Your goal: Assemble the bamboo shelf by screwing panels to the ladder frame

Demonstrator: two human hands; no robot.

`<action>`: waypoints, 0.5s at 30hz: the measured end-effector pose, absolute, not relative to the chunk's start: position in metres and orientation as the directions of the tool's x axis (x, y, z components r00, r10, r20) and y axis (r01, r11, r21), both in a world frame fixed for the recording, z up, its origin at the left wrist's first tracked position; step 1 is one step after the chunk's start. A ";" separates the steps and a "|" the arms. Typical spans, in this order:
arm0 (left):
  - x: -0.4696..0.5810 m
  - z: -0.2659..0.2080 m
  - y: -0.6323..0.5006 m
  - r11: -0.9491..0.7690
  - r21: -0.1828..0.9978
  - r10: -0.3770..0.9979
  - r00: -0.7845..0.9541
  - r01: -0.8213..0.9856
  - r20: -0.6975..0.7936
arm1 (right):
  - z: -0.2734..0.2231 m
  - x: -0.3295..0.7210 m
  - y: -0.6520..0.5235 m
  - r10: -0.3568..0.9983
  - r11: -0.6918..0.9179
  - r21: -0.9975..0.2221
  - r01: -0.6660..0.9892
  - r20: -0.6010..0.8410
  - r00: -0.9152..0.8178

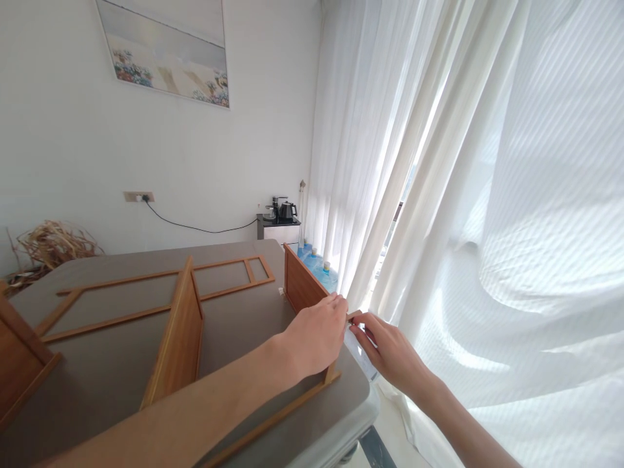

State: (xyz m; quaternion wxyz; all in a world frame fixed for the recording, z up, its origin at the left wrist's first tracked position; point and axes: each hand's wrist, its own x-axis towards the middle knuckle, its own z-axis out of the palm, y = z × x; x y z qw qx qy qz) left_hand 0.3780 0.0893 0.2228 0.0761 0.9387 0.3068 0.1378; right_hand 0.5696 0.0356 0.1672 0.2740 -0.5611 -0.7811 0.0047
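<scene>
My left hand [314,335] is closed over the top edge of an upright brown wooden panel [305,281] at the right end of the table; its fingertips are mostly hidden. Just beyond the table's edge, my right hand [385,341] pinches a small flat wooden piece [354,316] between thumb and fingers, close to my left knuckles. Another upright wooden panel [188,325] stands in the middle, with a slim wooden frame [238,286] lying behind it. A third wooden panel [19,364] leans at the far left.
The grey-covered table [244,331] has a rounded right corner. White curtains [439,227] hang close to my right hand. Behind the table are a low cabinet [279,233] with a kettle [287,211], blue water bottles [319,265] and dry stalks [53,246].
</scene>
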 end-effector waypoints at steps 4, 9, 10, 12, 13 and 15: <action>0.381 0.216 0.083 -0.793 0.185 0.607 0.722 0.581 0.333 | 0.166 0.567 0.034 0.887 0.348 -0.346 0.871 0.423 -0.186; 0.382 0.207 0.079 -0.784 0.099 0.598 0.705 0.612 0.380 | 0.165 0.565 0.035 0.874 0.367 -0.353 0.861 0.447 -0.190; 0.381 0.206 0.079 -0.784 0.095 0.597 0.702 0.614 0.388 | 0.165 0.565 0.035 0.873 0.371 -0.357 0.857 0.450 -0.190; 0.380 0.206 0.078 -0.792 0.101 0.585 0.701 0.602 0.408 | 0.163 0.565 0.035 0.869 0.375 -0.363 0.853 0.458 -0.188; 0.379 0.207 0.078 -0.800 0.106 0.574 0.703 0.591 0.419 | 0.163 0.566 0.035 0.868 0.375 -0.362 0.853 0.460 -0.186; 0.379 0.209 0.077 -0.814 0.108 0.556 0.710 0.571 0.433 | 0.161 0.567 0.035 0.867 0.370 -0.355 0.859 0.464 -0.182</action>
